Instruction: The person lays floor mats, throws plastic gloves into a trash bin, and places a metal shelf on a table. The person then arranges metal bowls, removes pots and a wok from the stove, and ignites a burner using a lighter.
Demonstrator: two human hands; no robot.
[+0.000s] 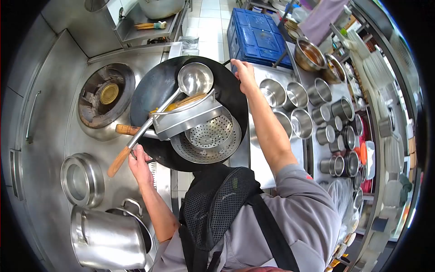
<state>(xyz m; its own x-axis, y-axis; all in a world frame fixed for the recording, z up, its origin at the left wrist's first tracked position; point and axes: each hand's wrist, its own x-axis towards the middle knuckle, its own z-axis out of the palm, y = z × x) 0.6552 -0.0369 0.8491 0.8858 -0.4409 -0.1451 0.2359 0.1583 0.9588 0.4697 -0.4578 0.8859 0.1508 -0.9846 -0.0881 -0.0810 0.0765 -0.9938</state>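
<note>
Both my hands carry a large black wok (149, 90) in front of my body. My left hand (141, 164) is closed round the handle at its lower left rim. At the upper right rim, my right hand (244, 75) grips the other handle. Inside the wok lie a steel ladle (195, 79) with a wooden handle, a perforated strainer (209, 132) with a wooden handle, and a rectangular metal holder (188, 119). Yellowish brush-like bristles (188, 100) show beside the holder.
A round stove burner (108, 94) is at the left, above a lidded-looking round pot (81, 180) and a tall steel pot (106, 238). Several steel containers (301, 123) stand on the right counter. A blue crate (260, 38) is ahead.
</note>
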